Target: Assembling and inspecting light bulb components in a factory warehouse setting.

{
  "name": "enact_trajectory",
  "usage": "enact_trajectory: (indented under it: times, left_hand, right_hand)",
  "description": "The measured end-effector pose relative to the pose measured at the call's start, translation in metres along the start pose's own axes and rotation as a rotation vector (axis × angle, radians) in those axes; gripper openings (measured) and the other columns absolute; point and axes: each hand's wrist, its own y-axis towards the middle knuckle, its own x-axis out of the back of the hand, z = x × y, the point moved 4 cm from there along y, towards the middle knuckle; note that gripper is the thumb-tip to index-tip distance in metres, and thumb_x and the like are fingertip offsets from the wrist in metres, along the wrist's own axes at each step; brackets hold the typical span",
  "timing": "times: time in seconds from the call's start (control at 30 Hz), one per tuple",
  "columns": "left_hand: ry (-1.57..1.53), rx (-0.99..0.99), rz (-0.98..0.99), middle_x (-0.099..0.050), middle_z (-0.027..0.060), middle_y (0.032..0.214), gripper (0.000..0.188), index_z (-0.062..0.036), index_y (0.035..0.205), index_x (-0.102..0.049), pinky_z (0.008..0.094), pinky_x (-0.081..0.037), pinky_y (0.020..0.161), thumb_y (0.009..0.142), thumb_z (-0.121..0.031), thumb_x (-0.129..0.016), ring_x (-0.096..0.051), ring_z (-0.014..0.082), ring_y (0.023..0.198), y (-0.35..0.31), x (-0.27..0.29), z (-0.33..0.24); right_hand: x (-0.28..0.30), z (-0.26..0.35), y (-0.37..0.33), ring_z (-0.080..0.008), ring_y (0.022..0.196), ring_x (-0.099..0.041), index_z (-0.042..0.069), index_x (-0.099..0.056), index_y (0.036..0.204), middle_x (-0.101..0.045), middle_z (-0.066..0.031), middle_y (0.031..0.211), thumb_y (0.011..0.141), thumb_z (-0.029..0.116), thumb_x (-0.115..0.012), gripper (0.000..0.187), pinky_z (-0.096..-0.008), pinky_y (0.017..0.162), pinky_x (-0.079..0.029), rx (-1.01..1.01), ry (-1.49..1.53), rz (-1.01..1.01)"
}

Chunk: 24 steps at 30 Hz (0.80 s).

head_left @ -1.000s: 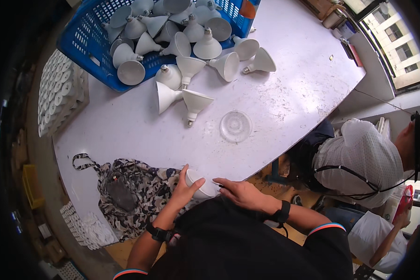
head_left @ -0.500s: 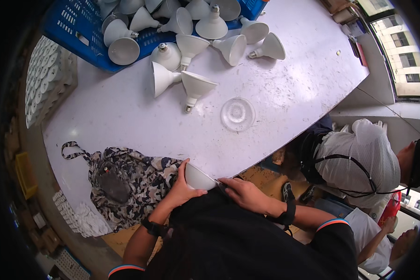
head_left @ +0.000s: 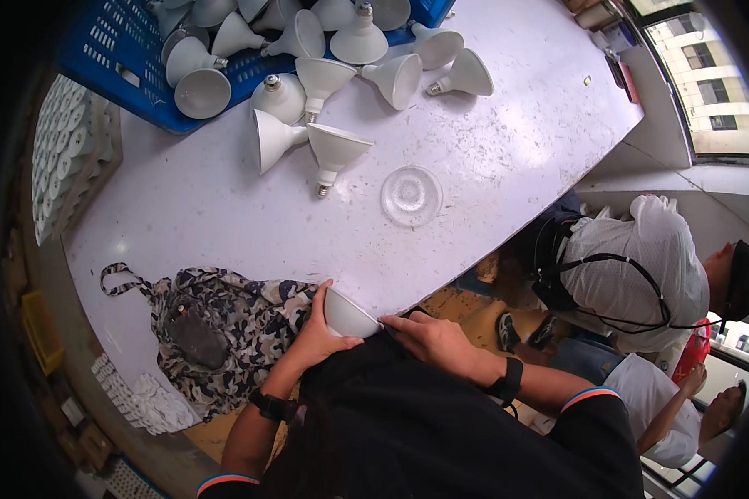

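At the table's near edge, against my black shirt, a white cone-shaped lamp bulb (head_left: 349,313) lies tilted with its wide rim toward the right. My left hand (head_left: 311,341) is wrapped round its left side, thumb below and fingers above. My right hand (head_left: 443,343) is closed at the rim, fingertips pressed to its edge; whatever they pinch is too small to make out. Left of the bulb lies a camouflage cloth bag or garment (head_left: 250,303) with a dark patch. Farther up the table rests a clear round lens disc (head_left: 412,196).
Several white lamp bulbs (head_left: 338,150) lie beyond, spilling from a blue plastic crate (head_left: 133,75). Stacked egg-type trays (head_left: 71,158) stand at the left edge. White gloves or cloths (head_left: 160,405) lie at the near left. Two people (head_left: 628,266) are at the right, past the table edge.
The view has shifted slightly, so the table things sit a little farther left. Both hands stay on the bulb, my right fingertips still at its rim.
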Motion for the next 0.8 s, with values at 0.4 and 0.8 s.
enact_trajectory:
  times: [0.4, 0.8]
  left_hand:
    - [-0.105, 0.156, 0.078, -0.026, 0.0261, 0.132, 0.111, -0.0082, 0.138, -0.001, 0.0364, -0.029, 0.1, 0.059, -0.011, -0.079, -0.031, 0.0323, 0.123, 0.0, -0.003, -0.008]
    - [-0.061, 0.198, 0.031, -0.035, 0.0279, 0.125, 0.106, -0.0061, 0.135, 0.003, 0.038, -0.034, 0.095, 0.063, -0.009, -0.075, -0.039, 0.0332, 0.117, 0.002, -0.004, -0.007]
  right_hand:
    - [0.001, 0.016, 0.005, -0.0231, 0.068, -0.058, 0.01, -0.038, 0.128, -0.047, -0.0076, 0.078, 0.075, 0.023, -0.054, 0.056, -0.0333, 0.048, -0.046, 0.08, -0.417, 0.118]
    - [-0.005, 0.024, 0.016, -0.024, 0.068, -0.06, 0.012, -0.041, 0.125, -0.05, -0.0089, 0.08, 0.078, 0.016, -0.05, 0.048, -0.035, 0.048, -0.046, -0.089, -0.56, 0.088]
